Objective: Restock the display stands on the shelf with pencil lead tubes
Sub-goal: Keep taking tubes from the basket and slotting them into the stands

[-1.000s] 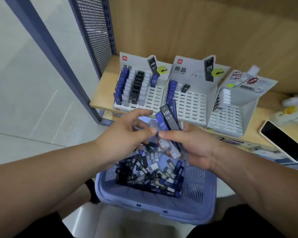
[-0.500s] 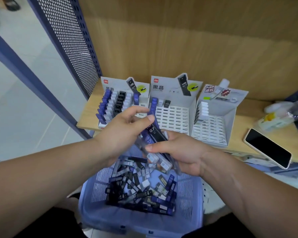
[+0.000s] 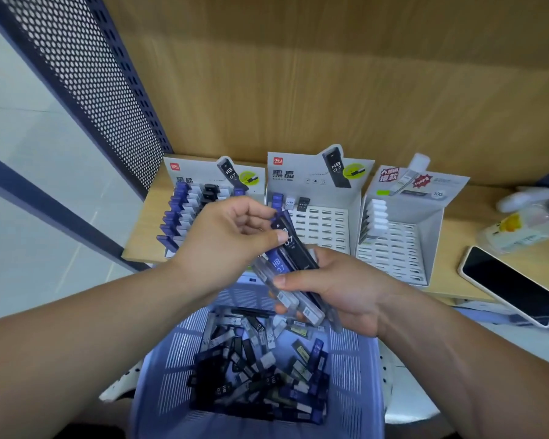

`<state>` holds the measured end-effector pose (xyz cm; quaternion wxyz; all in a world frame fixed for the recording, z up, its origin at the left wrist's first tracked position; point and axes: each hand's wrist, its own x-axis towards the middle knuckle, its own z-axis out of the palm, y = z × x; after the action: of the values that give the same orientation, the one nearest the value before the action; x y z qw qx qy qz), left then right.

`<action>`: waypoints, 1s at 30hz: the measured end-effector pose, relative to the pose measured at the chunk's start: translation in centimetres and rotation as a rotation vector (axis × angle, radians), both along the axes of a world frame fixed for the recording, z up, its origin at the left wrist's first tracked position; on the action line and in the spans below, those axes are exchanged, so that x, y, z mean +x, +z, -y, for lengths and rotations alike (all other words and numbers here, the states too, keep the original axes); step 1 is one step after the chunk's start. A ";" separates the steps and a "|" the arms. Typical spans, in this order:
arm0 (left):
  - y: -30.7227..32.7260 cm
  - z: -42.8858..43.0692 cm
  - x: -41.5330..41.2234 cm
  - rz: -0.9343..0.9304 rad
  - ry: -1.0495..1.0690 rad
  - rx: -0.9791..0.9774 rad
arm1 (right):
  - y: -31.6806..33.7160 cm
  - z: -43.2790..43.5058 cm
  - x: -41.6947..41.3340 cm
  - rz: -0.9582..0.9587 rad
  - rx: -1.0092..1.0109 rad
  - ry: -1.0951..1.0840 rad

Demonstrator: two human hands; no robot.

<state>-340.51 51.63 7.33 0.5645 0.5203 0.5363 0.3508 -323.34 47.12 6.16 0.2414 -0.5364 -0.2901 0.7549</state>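
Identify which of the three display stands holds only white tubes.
The rightmost stand, with one column of white tubes. The left stand and middle stand also hold blue and black ones.

Right hand (image 3: 339, 286) grips a fanned bunch of lead tubes (image 3: 286, 280) over the purple basket (image 3: 159, 369), left hand (image 3: 225, 239) pinching the black HB 0.7 one (image 3: 293, 245). Three display stands (image 3: 317, 198) sit on the shelf (image 3: 140, 239) behind, phone (image 3: 507, 288) off right.

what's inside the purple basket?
Loose black, blue and clear pencil lead tubes lie piled in the basket. Its far end is covered by the left hand, the right hand and the held tubes.
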 end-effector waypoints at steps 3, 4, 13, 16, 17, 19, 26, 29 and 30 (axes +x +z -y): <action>-0.3 0.1 -0.1 0.031 0.041 -0.028 | -0.3 -0.5 -0.3 0.008 0.014 0.017; -0.4 0.0 -0.3 0.049 0.046 -0.037 | -0.3 -0.7 -0.4 0.011 0.018 0.030; 0.1 -2.1 -2.4 0.189 -0.025 -0.080 | -1.1 -1.9 -1.2 -0.008 -0.035 0.060; 0.6 -3.9 -3.5 0.179 -0.024 -0.080 | -1.1 -2.0 -1.1 0.026 -0.026 0.031; 0.6 -4.6 -3.8 0.124 -0.021 -0.068 | -1.2 -2.0 -1.0 0.037 -0.019 0.011; 0.3 -5.7 -4.5 -0.014 -0.005 -0.026 | -1.3 -2.0 -0.7 0.065 -0.008 -0.049; -2.5 -7.3 -0.4 -0.294 0.049 0.146 | -1.7 -1.4 2.2 0.089 -0.013 -0.264; -4.5 -8.7 2.2 -0.380 0.000 0.246 | -1.9 -0.7 4.3 0.081 0.008 -0.291; -5.1 -9.1 3.1 -0.406 -0.008 0.272 | -2.1 -0.4 5.1 0.084 0.012 -0.295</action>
<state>-337.45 60.76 2.25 0.3712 0.6535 0.5847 0.3055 -318.26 47.54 4.11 0.3405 -0.6027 -0.2226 0.6865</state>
